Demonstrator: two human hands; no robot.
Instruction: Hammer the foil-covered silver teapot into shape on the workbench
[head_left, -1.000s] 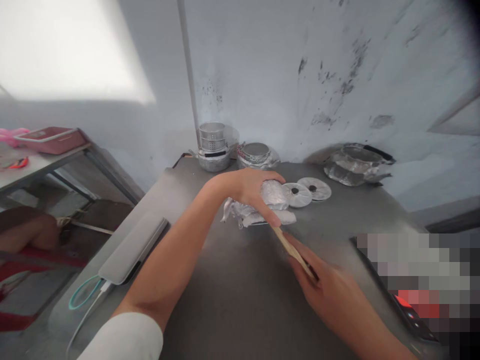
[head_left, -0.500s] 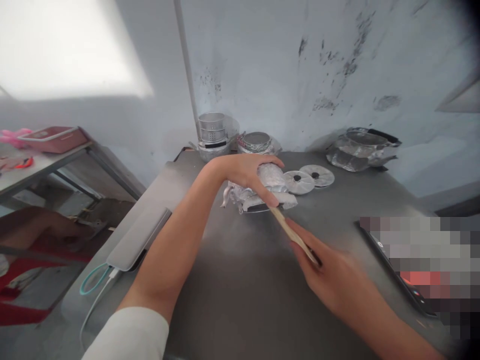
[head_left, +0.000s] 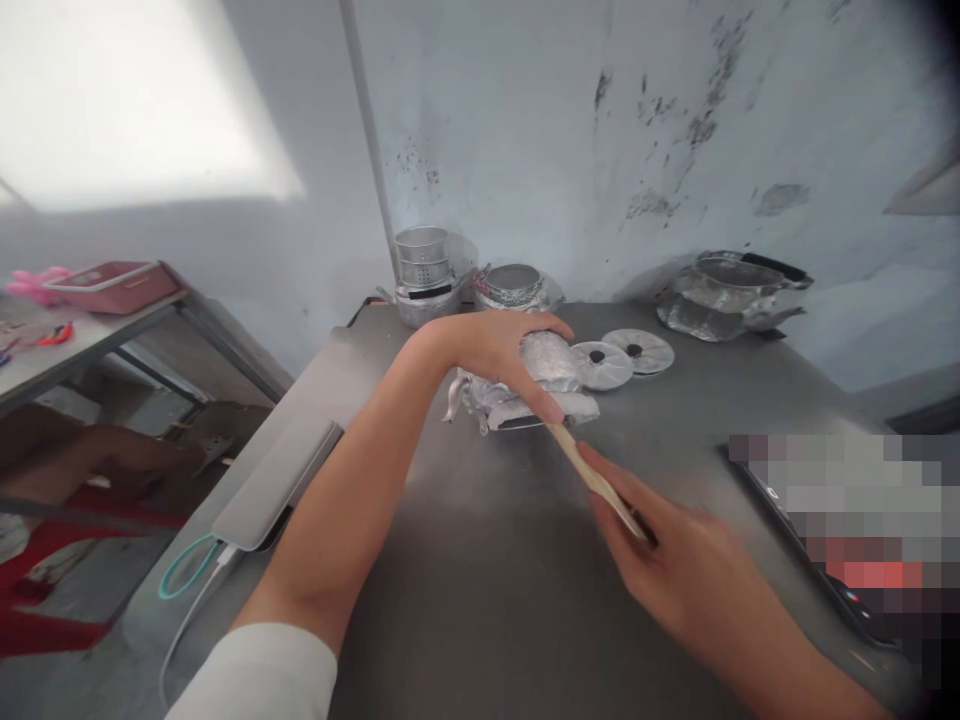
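My left hand (head_left: 495, 350) lies over a crumpled foil-wrapped bundle (head_left: 551, 362) on the grey metal table (head_left: 480, 560), fingers curled down around it. My right hand (head_left: 667, 565) grips a thin wooden stick (head_left: 589, 475) whose far tip points at the front edge of the bundle, just below my left fingers. Two flat round metal discs with dark centres (head_left: 622, 358) lie side by side directly right of the bundle.
At the back wall stand a stacked metal pot (head_left: 424, 275), a lidded metal container (head_left: 514, 285) and a foil-covered pan (head_left: 731, 295). A flat grey device with a teal cable (head_left: 274, 485) lies at the table's left edge. A phone (head_left: 814, 535) lies right.
Both hands keep their hold. The view has shifted slightly, and the stick's tip stays at the bundle's front edge.
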